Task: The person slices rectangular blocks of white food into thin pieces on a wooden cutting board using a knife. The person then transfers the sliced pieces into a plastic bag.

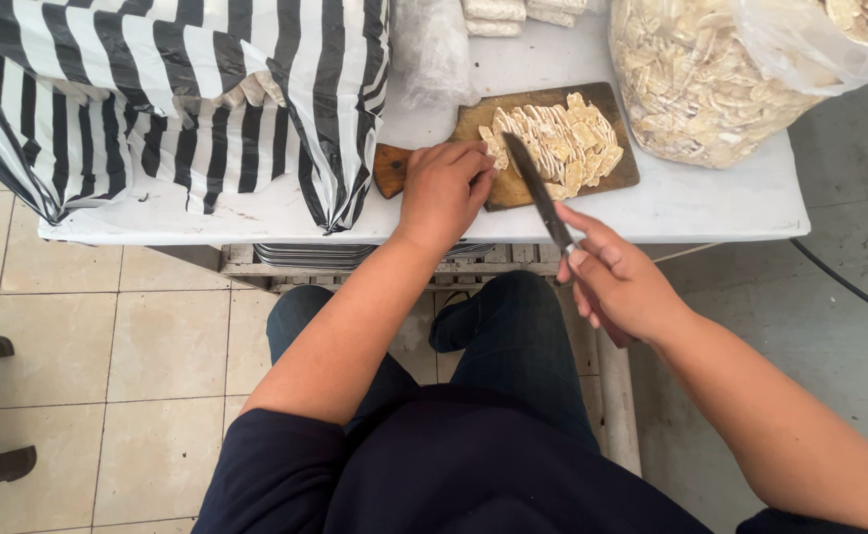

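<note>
My right hand (616,280) grips a long knife (536,187) whose blade points away from me over a wooden cutting board (624,174) on a white table. Pale sliced pieces (564,143) lie piled on the board. My left hand (443,188) rests with curled fingers on the board's left part, touching the near end of the pale pieces, beside the blade.
A black-and-white striped bag (157,99) covers the table's left side. A big clear bag of pale chips (701,79) stands at the back right. White table edge (454,229) runs in front; a stack of trays (305,255) sits beneath. A dark cable (849,282) crosses the floor at right.
</note>
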